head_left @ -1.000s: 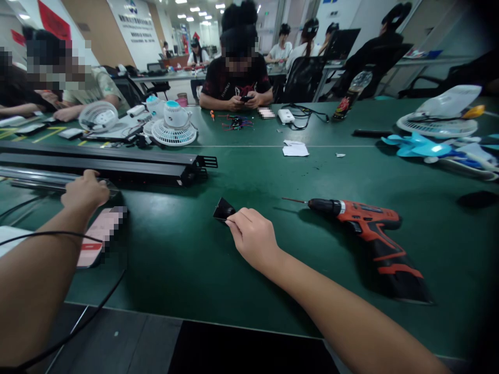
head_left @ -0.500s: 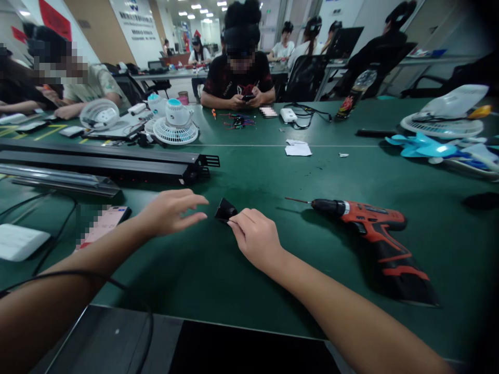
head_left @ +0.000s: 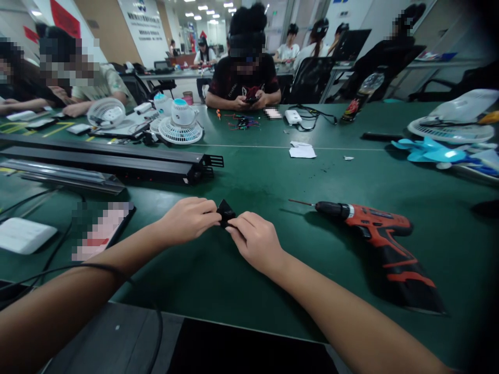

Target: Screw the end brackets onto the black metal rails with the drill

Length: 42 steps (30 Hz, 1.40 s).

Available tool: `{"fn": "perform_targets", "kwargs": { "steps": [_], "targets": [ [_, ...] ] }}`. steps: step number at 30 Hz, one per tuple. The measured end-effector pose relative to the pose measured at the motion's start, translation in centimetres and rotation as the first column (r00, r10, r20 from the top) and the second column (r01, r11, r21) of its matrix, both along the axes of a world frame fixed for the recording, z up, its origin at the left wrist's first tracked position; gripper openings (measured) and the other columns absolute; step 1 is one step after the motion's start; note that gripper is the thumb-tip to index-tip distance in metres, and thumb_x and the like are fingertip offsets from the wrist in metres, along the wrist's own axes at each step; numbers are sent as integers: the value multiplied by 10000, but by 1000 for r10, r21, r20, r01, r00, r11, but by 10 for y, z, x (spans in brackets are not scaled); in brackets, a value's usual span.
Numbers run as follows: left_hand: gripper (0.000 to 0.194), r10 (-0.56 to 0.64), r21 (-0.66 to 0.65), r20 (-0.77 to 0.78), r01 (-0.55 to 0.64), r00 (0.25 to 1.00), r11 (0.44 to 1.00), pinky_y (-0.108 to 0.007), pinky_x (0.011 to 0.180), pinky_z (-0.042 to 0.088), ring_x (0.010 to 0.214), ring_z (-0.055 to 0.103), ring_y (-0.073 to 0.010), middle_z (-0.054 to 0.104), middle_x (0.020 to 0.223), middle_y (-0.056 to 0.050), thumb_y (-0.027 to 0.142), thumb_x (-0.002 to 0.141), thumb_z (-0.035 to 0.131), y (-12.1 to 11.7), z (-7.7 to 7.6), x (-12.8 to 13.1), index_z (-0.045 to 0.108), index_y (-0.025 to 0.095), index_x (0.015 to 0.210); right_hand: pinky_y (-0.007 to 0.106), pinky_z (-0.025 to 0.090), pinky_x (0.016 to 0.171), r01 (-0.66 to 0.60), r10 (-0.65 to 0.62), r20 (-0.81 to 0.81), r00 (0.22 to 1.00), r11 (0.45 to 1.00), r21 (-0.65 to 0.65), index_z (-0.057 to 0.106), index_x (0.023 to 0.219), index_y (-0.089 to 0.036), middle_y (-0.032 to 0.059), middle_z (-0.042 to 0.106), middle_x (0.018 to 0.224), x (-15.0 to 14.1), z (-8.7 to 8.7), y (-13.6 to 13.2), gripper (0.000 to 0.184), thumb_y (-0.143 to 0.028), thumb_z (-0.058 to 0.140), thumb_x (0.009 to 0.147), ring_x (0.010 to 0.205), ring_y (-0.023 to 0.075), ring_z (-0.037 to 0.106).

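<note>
A small black angular piece [head_left: 225, 212], with a pointed top corner, is held between my two hands just above the green table [head_left: 249, 275]. My left hand [head_left: 191, 219] pinches its left side with the fingertips. On the opposite side, my right hand [head_left: 255, 239] grips it between thumb and fingers. The fingers cover part of the piece, and its exact kind cannot be made out. To the right of my hands lies a red and black cordless drill [head_left: 378, 228] on its side, its thin bit [head_left: 300, 202] pointing left toward them.
Long black metal profiles [head_left: 156, 163] lie at the left. Nearer me are a phone [head_left: 107, 228], a white box-shaped device [head_left: 25, 235] and a black cable [head_left: 159, 317] over my left forearm. Fan parts [head_left: 181, 124], blue blades [head_left: 432, 149] and a bottle [head_left: 362, 96] stand farther off. Someone sits opposite [head_left: 244, 78].
My left hand has moved right and closed on the black piece, which it was apart from before. My right hand keeps its hold. The whole view has shifted slightly.
</note>
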<state>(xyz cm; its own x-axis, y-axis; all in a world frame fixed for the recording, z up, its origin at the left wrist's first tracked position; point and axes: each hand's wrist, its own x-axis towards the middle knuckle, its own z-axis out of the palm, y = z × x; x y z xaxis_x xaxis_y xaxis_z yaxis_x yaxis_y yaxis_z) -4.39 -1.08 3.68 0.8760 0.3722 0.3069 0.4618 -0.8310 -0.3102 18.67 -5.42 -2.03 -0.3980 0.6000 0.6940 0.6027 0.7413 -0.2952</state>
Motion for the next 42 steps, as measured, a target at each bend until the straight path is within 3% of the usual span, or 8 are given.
{"fn": "perform_targets", "kwargs": {
  "steps": [4, 7, 12, 16, 20, 24, 34, 42],
  "targets": [
    [364, 36, -22, -24, -37, 999, 999, -296, 684, 483, 688, 574, -166, 644, 831, -48, 308, 1084, 420, 5, 5, -18, 744, 229, 938, 360, 600, 753, -21, 21, -34, 999, 1000, -2, 710, 1163, -123, 147, 766, 982, 1, 1, -1, 268, -301, 526, 1084, 876, 256, 728],
    [338, 170, -147, -43, -175, 984, 974, -295, 736, 485, 752, 590, -175, 653, 905, -59, 326, 1055, 446, 12, 13, -43, 753, 250, 936, 365, 623, 756, -23, 22, -38, 999, 1000, -18, 706, 1170, -142, 152, 773, 1010, 2, 2, -1, 236, -252, 526, 1065, 895, 255, 741],
    [400, 506, -272, -139, -524, 851, 807, -337, 731, 451, 789, 568, -217, 650, 1013, -83, 419, 988, 411, 28, 30, -97, 770, 261, 911, 361, 634, 738, -37, 36, -49, 998, 999, -18, 718, 1126, -145, 144, 775, 995, 1, 1, -1, 212, -194, 531, 1038, 877, 245, 746],
    [438, 659, -233, -209, -691, 723, 684, -337, 836, 446, 942, 570, -240, 670, 1112, -95, 450, 967, 387, 41, 35, -147, 766, 237, 1010, 348, 629, 707, -57, 57, -58, 997, 998, -1, 722, 1086, -131, 143, 775, 966, 0, 0, -1, 202, -170, 532, 1029, 839, 236, 741],
    [439, 719, -177, -217, -751, 660, 636, -311, 809, 426, 1000, 575, -233, 679, 1133, -83, 439, 958, 384, 51, 34, -188, 763, 232, 1040, 344, 624, 708, -64, 64, -59, 996, 998, 2, 723, 1066, -139, 137, 773, 952, 0, 0, -1, 191, -162, 539, 1023, 830, 229, 738],
    [359, 764, -180, -197, -789, 614, 588, -298, 776, 411, 987, 582, -230, 699, 1123, -52, 394, 946, 445, 55, 33, -209, 757, 247, 1049, 350, 623, 716, -61, 60, -50, 997, 998, -22, 723, 1072, -151, 131, 772, 961, 0, -1, -1, 194, -165, 536, 1023, 842, 230, 736],
    [325, 812, -142, -217, -841, 542, 523, -276, 742, 406, 898, 585, -207, 691, 1129, -32, 292, 964, 479, 54, 24, -235, 772, 220, 1086, 346, 618, 689, -75, 75, -41, 996, 997, -7, 738, 1042, -128, 140, 776, 949, 0, -2, 1, 202, -166, 540, 1023, 813, 231, 733],
    [381, 823, -114, -240, -857, 515, 503, -313, 772, 422, 944, 636, -246, 700, 1195, -96, 283, 981, 443, 51, 24, -233, 768, 186, 1155, 340, 614, 699, -82, 82, -27, 996, 996, -24, 741, 1042, -140, 137, 778, 962, 1, -4, 1, 211, -175, 533, 1030, 818, 227, 733]
  ]
}}
